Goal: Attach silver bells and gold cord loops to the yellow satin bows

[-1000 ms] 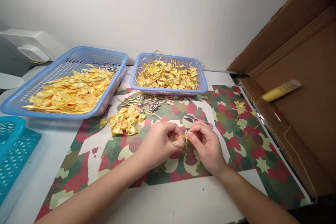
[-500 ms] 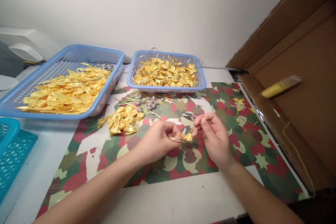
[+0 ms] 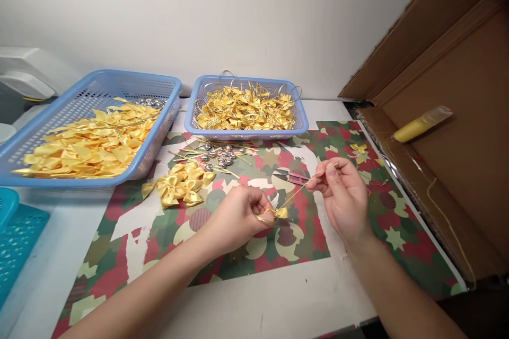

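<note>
My left hand pinches a small yellow ribbon bow with a loop of gold cord beside it. From the bow a thin thread runs taut up to my right hand, whose thumb and fingers are closed on its far end. Whether a needle is in those fingertips is too small to tell. Just left of my right hand lies a pair of thread snips with a pinkish handle. Beyond my left hand are a pile of yellow bows, several silver bells and lengths of gold cord.
A blue basket of yellow bows stands at the left, another blue basket of corded bows at the back. A teal basket sits at the left edge. Cardboard walls the right side, with a yellow tube against it.
My right hand has moved right, away from my left, and the thread between them shows longer. More of the snips is uncovered. The view has shifted slightly.
</note>
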The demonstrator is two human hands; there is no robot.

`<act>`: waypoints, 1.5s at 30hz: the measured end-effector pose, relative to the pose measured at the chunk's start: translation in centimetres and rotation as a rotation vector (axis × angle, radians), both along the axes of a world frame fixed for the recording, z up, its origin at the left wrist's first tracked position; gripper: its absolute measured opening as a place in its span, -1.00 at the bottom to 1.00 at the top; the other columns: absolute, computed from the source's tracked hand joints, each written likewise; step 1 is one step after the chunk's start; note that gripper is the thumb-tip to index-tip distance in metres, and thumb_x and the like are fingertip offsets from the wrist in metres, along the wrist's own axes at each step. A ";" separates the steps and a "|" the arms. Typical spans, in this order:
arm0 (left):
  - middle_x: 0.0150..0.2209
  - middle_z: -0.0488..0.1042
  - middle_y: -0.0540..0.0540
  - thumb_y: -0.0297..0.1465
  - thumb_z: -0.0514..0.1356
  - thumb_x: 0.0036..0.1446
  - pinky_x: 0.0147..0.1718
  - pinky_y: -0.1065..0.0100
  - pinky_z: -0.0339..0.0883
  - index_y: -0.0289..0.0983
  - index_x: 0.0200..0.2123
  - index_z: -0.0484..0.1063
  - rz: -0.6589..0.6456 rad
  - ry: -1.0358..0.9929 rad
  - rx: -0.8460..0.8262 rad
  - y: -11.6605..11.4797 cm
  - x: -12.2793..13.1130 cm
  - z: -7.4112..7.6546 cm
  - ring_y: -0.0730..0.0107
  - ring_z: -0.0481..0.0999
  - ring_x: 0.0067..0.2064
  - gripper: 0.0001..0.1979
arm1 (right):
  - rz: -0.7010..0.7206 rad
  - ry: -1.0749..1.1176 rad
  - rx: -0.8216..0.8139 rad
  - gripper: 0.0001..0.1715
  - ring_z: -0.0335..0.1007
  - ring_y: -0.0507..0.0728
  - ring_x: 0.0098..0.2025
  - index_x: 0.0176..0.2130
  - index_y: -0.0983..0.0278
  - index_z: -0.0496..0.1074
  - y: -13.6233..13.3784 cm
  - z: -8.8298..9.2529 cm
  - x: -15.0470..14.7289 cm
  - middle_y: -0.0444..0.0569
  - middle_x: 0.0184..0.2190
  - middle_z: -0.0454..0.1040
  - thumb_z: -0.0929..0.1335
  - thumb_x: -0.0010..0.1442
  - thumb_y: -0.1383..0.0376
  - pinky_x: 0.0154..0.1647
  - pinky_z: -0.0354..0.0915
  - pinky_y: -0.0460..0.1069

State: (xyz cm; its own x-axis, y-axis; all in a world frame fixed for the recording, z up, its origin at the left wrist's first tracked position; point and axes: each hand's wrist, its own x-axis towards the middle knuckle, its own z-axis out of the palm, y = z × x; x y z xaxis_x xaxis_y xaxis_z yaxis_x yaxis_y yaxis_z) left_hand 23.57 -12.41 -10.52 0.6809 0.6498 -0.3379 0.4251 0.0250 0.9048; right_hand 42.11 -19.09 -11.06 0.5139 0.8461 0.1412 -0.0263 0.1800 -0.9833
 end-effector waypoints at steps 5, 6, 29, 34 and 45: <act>-0.62 0.37 0.07 -0.55 0.12 -0.11 -0.59 0.49 0.15 -0.27 -0.59 0.36 -0.002 0.048 0.206 -0.2 0.0 -0.2 0.51 0.29 -0.57 -0.89 | 0.057 0.010 0.033 -0.81 0.45 -0.03 -0.47 -0.31 0.21 0.29 -0.3 0.0 -0.2 -0.18 -0.39 0.36 0.32 0.29 0.18 -0.40 0.47 -0.08; -0.62 0.39 0.07 -0.55 0.11 -0.10 -0.58 0.49 0.16 -0.27 -0.59 0.36 -0.001 0.044 0.246 -0.2 0.0 -0.3 0.50 0.31 -0.56 -0.89 | 0.083 0.002 0.036 -0.82 0.45 -0.03 -0.46 -0.31 0.21 0.29 -0.5 0.0 -0.2 -0.18 -0.38 0.36 0.31 0.31 0.18 -0.40 0.47 -0.07; -0.06 0.47 -0.18 -0.52 0.24 0.03 -0.15 0.19 0.39 -0.21 -0.04 0.45 -0.294 0.114 0.894 2.8 -2.3 -0.7 0.15 0.45 -0.08 -0.63 | 0.449 -0.107 0.082 -0.85 0.47 0.03 -0.29 -0.22 0.18 0.28 -2.4 0.2 -2.4 -0.11 -0.26 0.38 0.18 0.41 0.34 -0.23 0.43 0.01; 0.10 0.40 -0.14 -0.56 0.19 0.02 -0.06 0.30 0.36 -0.12 0.14 0.30 -0.397 -0.136 0.604 2.5 -2.7 3.3 0.19 0.38 0.09 -0.42 | 0.404 -0.201 0.099 -0.85 0.34 -0.02 -0.36 -0.24 0.18 0.31 -2.2 -0.1 -2.6 -0.11 -0.24 0.37 0.21 0.38 0.36 -0.31 0.33 -0.05; -0.61 0.24 0.06 -0.10 0.26 0.06 -0.56 0.47 0.01 -0.30 -0.62 0.29 0.200 -0.587 -0.607 1.1 1.3 -2.5 0.57 0.11 -0.57 -0.57 | 0.359 -0.069 0.014 -0.84 0.16 -0.05 -0.46 -0.26 0.17 0.30 -1.4 -1.5 -3.0 -0.16 -0.31 0.36 0.21 0.40 0.30 -0.41 0.19 -0.11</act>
